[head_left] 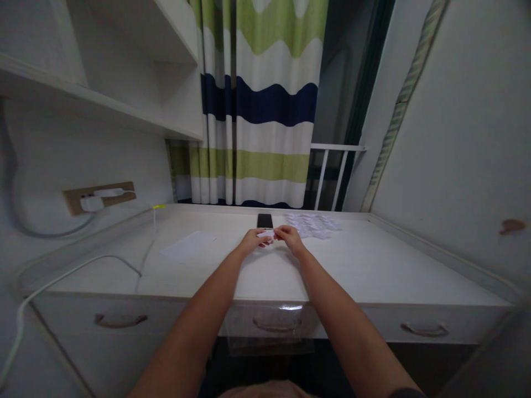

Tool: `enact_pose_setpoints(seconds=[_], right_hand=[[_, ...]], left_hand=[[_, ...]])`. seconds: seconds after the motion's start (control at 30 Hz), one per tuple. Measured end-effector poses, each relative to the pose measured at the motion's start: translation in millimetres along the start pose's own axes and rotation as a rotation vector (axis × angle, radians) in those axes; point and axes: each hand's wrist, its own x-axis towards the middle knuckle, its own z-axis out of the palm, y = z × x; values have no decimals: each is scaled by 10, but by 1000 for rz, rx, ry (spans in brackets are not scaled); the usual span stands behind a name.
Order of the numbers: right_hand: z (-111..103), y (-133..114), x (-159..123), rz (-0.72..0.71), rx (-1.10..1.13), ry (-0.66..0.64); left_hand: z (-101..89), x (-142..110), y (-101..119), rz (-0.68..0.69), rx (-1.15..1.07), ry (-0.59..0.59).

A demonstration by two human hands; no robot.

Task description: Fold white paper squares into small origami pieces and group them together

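Observation:
Between my two hands, just above the white desk, is a small piece of white paper. My left hand grips its left side, fingers curled under it and thumb on top. At its right end, my right hand pinches the edge between thumb and fingertips. Right behind the hands lies a dark phone. Several folded white paper pieces sit in rows to the right of it. Over on the left, flat white sheets of paper rest on the desk.
The white desk has drawers with handles along its front. A white cable crosses its left side. A wall socket with plugs is at left, below a shelf. Behind hangs a striped curtain; clear plastic hangs over the middle drawer.

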Motion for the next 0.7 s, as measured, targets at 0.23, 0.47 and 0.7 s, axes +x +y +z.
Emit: enact_pose_setpoints(seconds=[0.23,0.47,0.7], right_hand=[[22,20,20,18,1,33],[97,79,47,82,26,-1],[92,51,15,30,49,4]], left_hand=[[24,50,-68,56,81,3],[31,33,-82,117,182,88],[93,10,-28,88,76,-38]])
